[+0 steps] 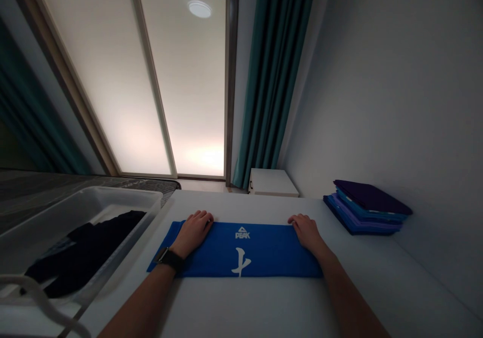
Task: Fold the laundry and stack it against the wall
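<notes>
On the white table (264, 303), a plastic bin (113, 193) of dark clothes (86, 252) stands at the left edge. Our folded blue PEAK shirt (245, 250) lies across the middle, and a stack of folded garments (368, 207) sits at the far right corner. Our left hand (194, 232) and right hand (307, 230) lie flat on the shirt's two ends, well apart, gripping nothing. Even pressure outward from both palms, we judge, flattens the fold best.

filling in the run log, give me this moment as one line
left hand flat on folded blue PEAK shirt | right hand on its right end | stack of folded garments at right
</notes>
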A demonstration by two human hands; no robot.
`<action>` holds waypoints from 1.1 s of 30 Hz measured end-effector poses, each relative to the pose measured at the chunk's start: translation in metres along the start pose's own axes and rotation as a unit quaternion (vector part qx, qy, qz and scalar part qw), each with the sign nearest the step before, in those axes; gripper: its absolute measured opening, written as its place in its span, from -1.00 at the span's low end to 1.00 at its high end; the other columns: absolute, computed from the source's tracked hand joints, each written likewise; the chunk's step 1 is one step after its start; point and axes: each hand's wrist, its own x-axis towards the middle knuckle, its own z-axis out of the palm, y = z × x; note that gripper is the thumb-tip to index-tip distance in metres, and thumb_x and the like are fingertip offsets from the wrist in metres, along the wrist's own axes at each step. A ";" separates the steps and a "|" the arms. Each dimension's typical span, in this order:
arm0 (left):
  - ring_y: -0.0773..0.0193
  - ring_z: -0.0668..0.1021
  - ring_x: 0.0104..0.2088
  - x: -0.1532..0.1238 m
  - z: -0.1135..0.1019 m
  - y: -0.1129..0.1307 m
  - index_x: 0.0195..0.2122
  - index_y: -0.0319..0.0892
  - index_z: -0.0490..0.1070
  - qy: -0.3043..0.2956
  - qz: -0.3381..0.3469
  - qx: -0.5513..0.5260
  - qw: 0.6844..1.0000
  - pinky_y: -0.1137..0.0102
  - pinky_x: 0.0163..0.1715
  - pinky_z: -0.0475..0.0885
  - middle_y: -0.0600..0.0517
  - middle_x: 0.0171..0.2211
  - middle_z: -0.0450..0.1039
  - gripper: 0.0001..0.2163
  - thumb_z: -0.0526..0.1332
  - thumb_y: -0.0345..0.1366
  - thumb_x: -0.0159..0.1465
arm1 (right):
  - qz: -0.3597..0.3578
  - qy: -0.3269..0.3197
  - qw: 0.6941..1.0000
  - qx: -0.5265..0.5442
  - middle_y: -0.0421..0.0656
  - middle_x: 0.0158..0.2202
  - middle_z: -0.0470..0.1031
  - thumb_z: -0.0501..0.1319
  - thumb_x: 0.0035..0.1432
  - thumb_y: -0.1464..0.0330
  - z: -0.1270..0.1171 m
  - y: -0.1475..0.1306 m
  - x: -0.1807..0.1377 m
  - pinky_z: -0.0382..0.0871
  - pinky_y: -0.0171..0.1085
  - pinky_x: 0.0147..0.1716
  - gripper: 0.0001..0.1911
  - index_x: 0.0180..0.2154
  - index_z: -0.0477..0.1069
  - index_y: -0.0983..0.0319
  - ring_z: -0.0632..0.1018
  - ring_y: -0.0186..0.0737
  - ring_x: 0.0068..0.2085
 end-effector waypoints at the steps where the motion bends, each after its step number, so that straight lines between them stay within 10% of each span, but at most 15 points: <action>1: 0.12 0.47 -0.15 0.000 -0.001 0.000 -0.20 -0.13 0.41 -0.002 0.002 0.001 1.000 0.23 -0.12 0.32 -0.04 -0.21 0.46 -0.78 -0.03 -0.31 0.37 | 0.001 0.002 1.000 -0.005 -0.10 -0.16 0.47 -0.07 0.26 0.46 -0.001 0.000 0.000 0.15 -0.15 -0.09 -0.68 -0.18 0.45 0.17 0.42 -0.11 -0.08; 9: 0.09 0.42 0.05 -0.007 -0.009 0.038 0.06 -0.09 0.36 0.034 0.055 0.005 0.998 0.15 0.06 0.27 -0.07 0.03 0.42 -0.69 -0.05 -0.35 0.38 | -0.035 0.061 0.997 -0.019 0.04 0.01 0.43 -0.10 0.31 0.40 -0.013 -0.068 -0.013 0.19 -0.10 0.02 -0.59 0.05 0.39 0.26 0.39 -0.04 0.03; 15: 0.12 0.21 0.29 -0.026 0.017 0.090 0.30 -0.11 0.06 -0.015 0.164 -0.008 0.986 0.13 0.25 0.10 -0.08 0.30 0.15 -0.53 -0.02 -0.21 0.38 | -0.170 -0.039 0.984 0.031 -0.05 0.36 0.03 -0.16 0.35 0.26 0.001 -0.133 -0.039 -0.12 -0.09 0.28 -0.43 0.32 0.02 0.28 0.05 -0.11 0.35; 33: 0.07 0.11 0.33 -0.036 0.026 0.070 0.35 -0.17 -0.01 -0.012 0.131 0.016 0.991 0.09 0.27 0.08 -0.10 0.34 0.03 -0.43 -0.11 0.00 0.40 | -0.136 -0.113 0.984 0.024 -0.13 0.39 -0.16 -0.25 0.36 0.10 0.003 -0.139 -0.047 -0.28 -0.04 0.32 -0.35 0.35 -0.11 0.27 -0.10 -0.16 0.38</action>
